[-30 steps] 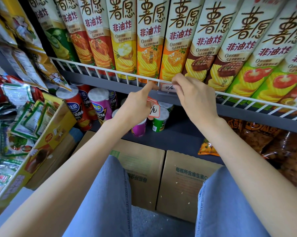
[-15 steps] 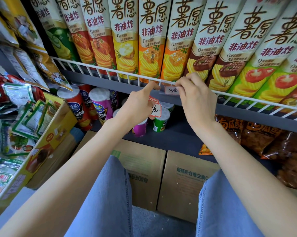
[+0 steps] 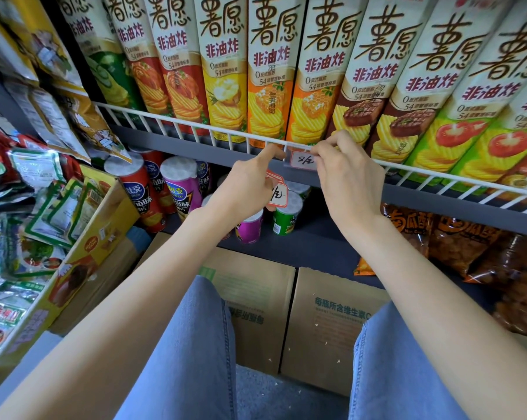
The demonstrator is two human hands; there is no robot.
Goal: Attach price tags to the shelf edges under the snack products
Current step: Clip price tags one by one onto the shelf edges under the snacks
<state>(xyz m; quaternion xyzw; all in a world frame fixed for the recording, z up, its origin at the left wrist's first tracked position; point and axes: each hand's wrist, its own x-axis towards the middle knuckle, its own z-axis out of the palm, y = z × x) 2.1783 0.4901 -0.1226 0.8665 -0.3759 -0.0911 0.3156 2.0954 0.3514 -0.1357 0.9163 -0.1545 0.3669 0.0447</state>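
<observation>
Shop shelves fill the view, packed with snacks. Up top, tall chip boxes [image 3: 268, 86] stand in a row behind a white wire rail [image 3: 195, 128]. Under the rail runs the dark shelf edge [image 3: 171, 147].

One price tag [image 3: 301, 160] sits right at the rail, in front of the orange boxes. It is white with a red border and some handwriting on it. The right hand [image 3: 347, 177] pinches the right end of this tag with its fingertips, and the other fingers are curled in. The left hand [image 3: 247, 183] points one finger up so that its tip touches the rail just left of the tag. The rest of the left hand's fingers are curled around more tags [image 3: 277, 192], which poke out on the hand's right side. One of those has handwriting too.

On the shelf below stand chip cans [image 3: 141, 195] in red and purple, with small cups [image 3: 286, 216] near them, one purple and one green. To the right lie brown snack bags [image 3: 462, 244]. Far left, more bags [image 3: 44, 116] hang and pile up, and a yellow box [image 3: 83, 244] leans there full of packets.

Two cardboard boxes [image 3: 326, 322] sit low under the shelf. The person's knees in blue jeans [image 3: 195, 353] show at the bottom, one on each side of the boxes.
</observation>
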